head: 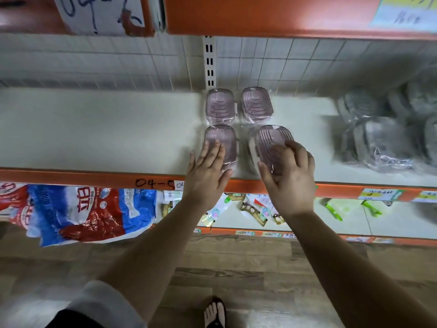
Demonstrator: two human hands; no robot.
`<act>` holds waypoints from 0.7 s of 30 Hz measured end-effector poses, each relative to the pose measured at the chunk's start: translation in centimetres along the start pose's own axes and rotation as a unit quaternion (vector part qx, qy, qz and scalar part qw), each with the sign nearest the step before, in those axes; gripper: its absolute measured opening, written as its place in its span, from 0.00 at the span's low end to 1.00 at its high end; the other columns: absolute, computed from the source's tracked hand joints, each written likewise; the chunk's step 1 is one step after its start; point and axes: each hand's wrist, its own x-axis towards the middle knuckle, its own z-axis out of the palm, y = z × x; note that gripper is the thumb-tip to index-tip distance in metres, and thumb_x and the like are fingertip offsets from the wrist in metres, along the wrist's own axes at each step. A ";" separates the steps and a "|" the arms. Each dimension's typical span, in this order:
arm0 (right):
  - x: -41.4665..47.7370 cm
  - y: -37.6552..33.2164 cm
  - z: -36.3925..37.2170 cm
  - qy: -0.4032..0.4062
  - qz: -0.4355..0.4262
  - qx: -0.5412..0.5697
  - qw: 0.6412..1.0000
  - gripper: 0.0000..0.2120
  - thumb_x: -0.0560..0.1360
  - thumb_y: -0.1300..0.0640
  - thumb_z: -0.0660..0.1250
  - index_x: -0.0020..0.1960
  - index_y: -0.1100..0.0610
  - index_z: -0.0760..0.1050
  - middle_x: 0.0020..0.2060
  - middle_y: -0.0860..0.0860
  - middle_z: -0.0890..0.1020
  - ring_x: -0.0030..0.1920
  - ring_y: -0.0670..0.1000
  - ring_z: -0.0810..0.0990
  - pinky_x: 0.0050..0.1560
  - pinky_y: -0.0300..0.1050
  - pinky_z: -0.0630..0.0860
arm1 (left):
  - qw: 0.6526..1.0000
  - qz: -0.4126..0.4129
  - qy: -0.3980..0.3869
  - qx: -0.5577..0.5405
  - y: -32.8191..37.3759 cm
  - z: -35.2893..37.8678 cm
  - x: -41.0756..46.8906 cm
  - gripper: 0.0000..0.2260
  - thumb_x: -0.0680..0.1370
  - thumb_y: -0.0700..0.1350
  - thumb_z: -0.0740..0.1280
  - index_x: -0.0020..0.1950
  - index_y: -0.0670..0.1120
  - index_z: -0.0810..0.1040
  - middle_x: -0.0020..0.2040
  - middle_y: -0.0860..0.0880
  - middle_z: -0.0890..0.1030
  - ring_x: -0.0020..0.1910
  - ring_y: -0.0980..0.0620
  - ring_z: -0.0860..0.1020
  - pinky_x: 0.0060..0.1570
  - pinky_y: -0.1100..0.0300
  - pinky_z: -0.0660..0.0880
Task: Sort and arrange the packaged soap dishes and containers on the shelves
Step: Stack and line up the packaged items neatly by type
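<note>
Bare forearms [153, 245] reach cream shelf [94, 129]. Left grip [208, 166] flat atop wrapped pink plastic soap dish [221, 138]; right grip [287, 169] curled round tilted twin dish [272, 138]. Looks light, stiff, slippery; hold long edges.

The four soap dishes [221, 106] were translucent mauve with ribbed lines; right of them, grey packages [383, 136]; the shelf [94, 129] cream, orange-edged.

Near ends of the front-left soap dish [221, 138] and front-right soap dish [272, 140] are hidden under the left hand [208, 166] and right hand [289, 171]. Grey wrapped packs [383, 138] at right of frame are blurred and cut by the edge; contents unclear. Handwritten sign [99, 13] upper left is cropped at top, and the price tags [378, 194] are unreadable.
</note>
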 end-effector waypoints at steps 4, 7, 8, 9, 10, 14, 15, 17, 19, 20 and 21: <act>1.4 -0.6 0.5 -0.038 0.002 -0.027 0.999 0.20 0.76 0.51 0.69 0.63 0.61 0.76 0.63 0.61 0.74 0.63 0.66 0.69 0.62 0.57 0.70 | 0.999 0.033 0.034 -0.007 -0.4 -0.9 -1.6 0.27 0.81 0.55 0.49 0.76 0.41 0.63 0.76 0.45 0.63 0.77 0.47 0.57 0.76 0.49 0.49; 2.8 -0.8 0.5 -0.066 0.002 -0.057 0.996 0.22 0.78 0.48 0.65 0.67 0.61 0.72 0.67 0.61 0.71 0.69 0.66 0.64 0.68 0.57 0.65 | 0.998 0.044 0.041 -0.008 -0.1 -1.3 -2.3 0.24 0.82 0.51 0.54 0.74 0.40 0.68 0.74 0.43 0.69 0.75 0.46 0.64 0.75 0.50 0.54; 3.2 -0.9 0.5 -0.074 0.002 -0.068 0.995 0.23 0.79 0.48 0.63 0.68 0.60 0.71 0.68 0.61 0.70 0.70 0.66 0.62 0.70 0.56 0.62 | 0.998 0.046 0.047 -0.011 0.0 -1.4 -2.5 0.22 0.82 0.50 0.56 0.73 0.40 0.69 0.73 0.43 0.69 0.74 0.45 0.65 0.75 0.50 0.55; 3.6 -1.1 0.6 -0.084 0.000 -0.084 0.993 0.23 0.80 0.47 0.61 0.70 0.60 0.70 0.69 0.60 0.69 0.72 0.66 0.60 0.72 0.56 0.59 | 0.998 0.044 0.052 -0.013 0.2 -1.5 -2.6 0.22 0.81 0.48 0.58 0.73 0.40 0.70 0.73 0.43 0.70 0.74 0.45 0.66 0.75 0.50 0.56; 3.9 -1.1 0.7 -0.101 0.000 -0.102 0.990 0.23 0.81 0.47 0.58 0.70 0.59 0.69 0.70 0.59 0.68 0.73 0.65 0.59 0.74 0.55 0.56 | 0.997 0.042 0.059 -0.015 0.3 -1.6 -2.6 0.21 0.81 0.47 0.59 0.72 0.40 0.70 0.72 0.43 0.70 0.73 0.45 0.66 0.75 0.50 0.57; 4.0 -1.2 0.5 -0.195 0.031 -0.138 0.970 0.23 0.82 0.44 0.52 0.74 0.53 0.64 0.75 0.52 0.63 0.76 0.63 0.54 0.74 0.61 0.52 | 0.998 0.039 0.056 -0.009 1.6 -2.4 -3.2 0.21 0.82 0.47 0.58 0.72 0.40 0.70 0.72 0.42 0.70 0.73 0.45 0.67 0.74 0.51 0.57; 3.8 -1.2 0.1 -0.205 0.032 -0.133 0.969 0.24 0.82 0.45 0.53 0.75 0.52 0.62 0.75 0.51 0.62 0.76 0.63 0.52 0.74 0.62 0.52 | 0.998 0.041 0.053 -0.006 2.0 -2.7 -3.4 0.21 0.82 0.48 0.58 0.72 0.40 0.70 0.72 0.42 0.71 0.72 0.45 0.68 0.74 0.51 0.57; 3.1 -1.0 -0.8 -0.202 0.019 -0.126 0.971 0.25 0.82 0.46 0.54 0.76 0.53 0.60 0.76 0.51 0.62 0.76 0.63 0.52 0.73 0.61 0.54 | 0.998 0.043 0.051 0.005 2.7 -3.4 -3.9 0.22 0.82 0.50 0.54 0.71 0.40 0.71 0.70 0.43 0.73 0.71 0.45 0.70 0.73 0.52 0.58; 1.9 -1.0 -2.2 -0.181 -0.006 -0.116 0.977 0.24 0.81 0.48 0.56 0.75 0.54 0.63 0.74 0.53 0.65 0.75 0.61 0.58 0.72 0.55 0.58 | 0.998 0.039 0.052 0.015 3.8 -4.6 -4.6 0.23 0.81 0.51 0.52 0.70 0.41 0.73 0.68 0.43 0.76 0.68 0.45 0.73 0.72 0.52 0.59; 1.3 -1.1 -2.9 -0.175 -0.013 -0.106 0.979 0.23 0.81 0.49 0.57 0.73 0.55 0.66 0.72 0.55 0.68 0.72 0.60 0.61 0.71 0.53 0.60 | 0.998 0.036 0.055 0.018 4.3 -5.2 -4.9 0.23 0.81 0.51 0.52 0.69 0.41 0.75 0.66 0.43 0.77 0.66 0.45 0.74 0.71 0.52 0.61; 0.7 -1.2 -3.8 -0.173 -0.015 -0.092 0.981 0.21 0.81 0.50 0.59 0.72 0.56 0.68 0.70 0.56 0.70 0.70 0.60 0.64 0.69 0.52 0.63 | 0.997 0.036 0.062 0.023 4.9 -5.9 -5.3 0.23 0.80 0.51 0.53 0.67 0.41 0.76 0.64 0.44 0.79 0.64 0.44 0.76 0.69 0.51 0.64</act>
